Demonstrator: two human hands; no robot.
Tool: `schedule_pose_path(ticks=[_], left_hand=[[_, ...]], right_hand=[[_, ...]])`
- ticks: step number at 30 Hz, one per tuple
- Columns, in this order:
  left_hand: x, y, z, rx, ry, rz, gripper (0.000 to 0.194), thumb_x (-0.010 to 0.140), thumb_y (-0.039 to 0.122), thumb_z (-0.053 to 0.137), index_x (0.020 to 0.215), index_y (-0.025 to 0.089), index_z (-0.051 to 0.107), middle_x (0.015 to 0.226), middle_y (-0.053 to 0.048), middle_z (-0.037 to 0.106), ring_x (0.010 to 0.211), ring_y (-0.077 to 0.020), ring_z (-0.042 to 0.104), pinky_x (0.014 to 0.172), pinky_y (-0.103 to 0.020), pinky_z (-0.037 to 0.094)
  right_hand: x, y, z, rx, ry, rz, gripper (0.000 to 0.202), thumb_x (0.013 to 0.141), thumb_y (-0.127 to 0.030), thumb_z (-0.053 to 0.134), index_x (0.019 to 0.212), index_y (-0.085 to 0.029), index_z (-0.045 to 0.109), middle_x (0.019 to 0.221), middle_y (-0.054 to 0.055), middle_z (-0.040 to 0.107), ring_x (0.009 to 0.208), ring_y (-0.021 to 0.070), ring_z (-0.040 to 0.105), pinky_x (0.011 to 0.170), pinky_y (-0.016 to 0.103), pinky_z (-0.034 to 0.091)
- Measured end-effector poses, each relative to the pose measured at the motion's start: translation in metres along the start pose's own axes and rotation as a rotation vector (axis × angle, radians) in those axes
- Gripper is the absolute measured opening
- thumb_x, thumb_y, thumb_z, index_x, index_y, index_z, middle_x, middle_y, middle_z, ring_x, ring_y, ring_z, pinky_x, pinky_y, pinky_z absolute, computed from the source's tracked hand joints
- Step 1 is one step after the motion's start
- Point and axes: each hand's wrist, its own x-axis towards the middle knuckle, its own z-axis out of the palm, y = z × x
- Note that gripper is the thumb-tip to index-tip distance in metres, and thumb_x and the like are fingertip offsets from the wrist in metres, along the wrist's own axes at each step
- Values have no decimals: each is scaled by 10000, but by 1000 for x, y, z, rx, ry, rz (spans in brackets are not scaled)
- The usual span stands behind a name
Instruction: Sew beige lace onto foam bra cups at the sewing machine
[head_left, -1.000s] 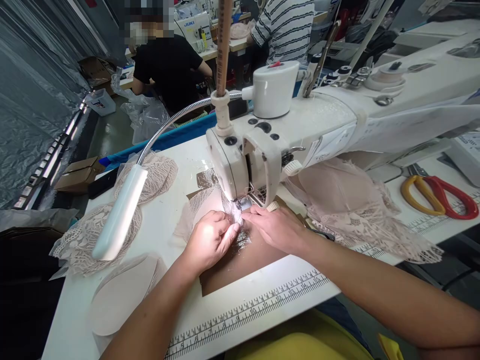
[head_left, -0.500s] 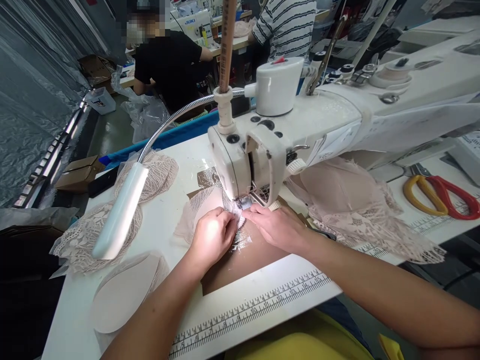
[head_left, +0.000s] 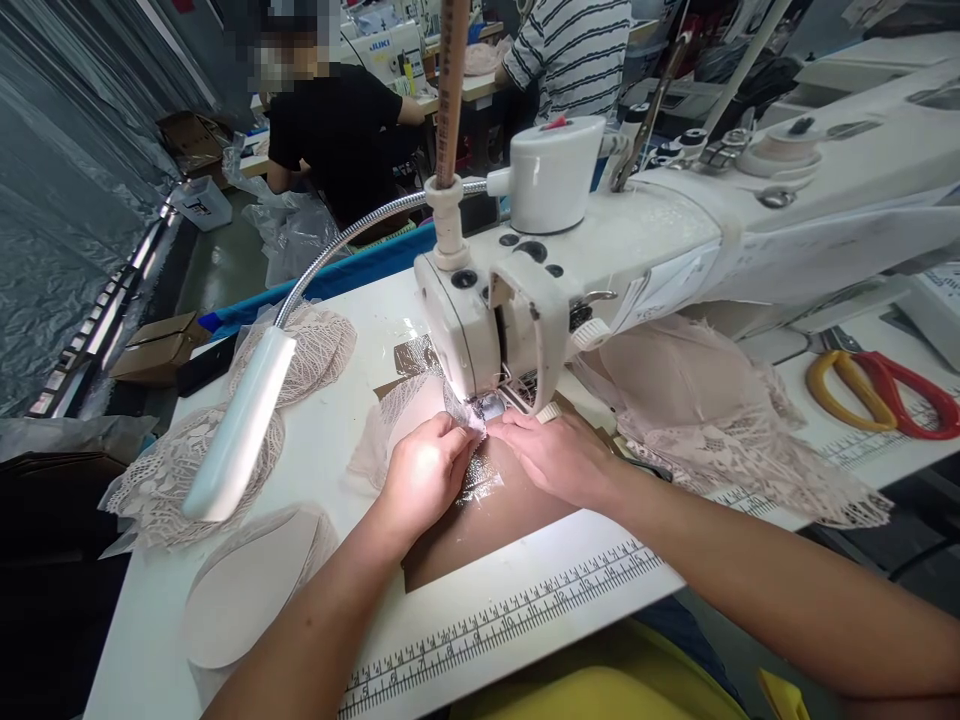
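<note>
Under the head of a white sewing machine lies a pale pink lace piece, partly hidden by my hands and the machine. My left hand is closed, its thumb and fingertips pinching the fabric edge just before the needle area. My right hand is to the right of it, fingers together and stretched toward the needle, fingertips resting on the edge of the fabric by the presser foot. Beneath both hands is a brown sheet taped to the table.
A lamp on a bent metal neck hangs over stacked lace pieces at the left. Beige lace cups and red-and-yellow-handled scissors lie right. Two people sit beyond the machine.
The fabric edge between my fingertips has shifted slightly and less of it shows. My left fingertips have moved a little toward the needle; my right hand has hardly moved.
</note>
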Motion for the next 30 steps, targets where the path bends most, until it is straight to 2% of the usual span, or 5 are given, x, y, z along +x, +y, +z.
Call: schedule_pose_path(ticks=[7,12,21,30], left_hand=[[-2,-4,-3,54,-23,77,387,967,359,364,987,168,700,728,-43,551,636,-141,513,578,-254,417],[-3,-5,-3,71,-34,131,366,955,369,395,1014,167,695,758,-55,552,686,-161,523,596,-267,420],[-2,-6,-1,56,-39,114,356,954,358,406,1029,158,691,764,-59,541,688,-167,511,596,-279,422],[1,-8,-2,76,-56,100,345,942,356,430,1075,142,665,812,-74,553,746,-188,525,636,-295,442]], right_hand=[[2,-6,-1,-25,8,66,348,851,-113,444,1129,-199,636,871,58,656,725,170,522,596,264,344],[4,-8,0,11,-7,41,315,857,-110,454,1089,-191,650,890,47,640,704,143,513,568,250,327],[1,-3,3,-47,42,-67,267,844,-112,474,994,-169,687,784,40,600,629,135,430,539,274,270],[2,-7,-2,-68,17,22,302,840,-109,469,1046,-177,678,816,49,641,664,154,487,561,271,318]])
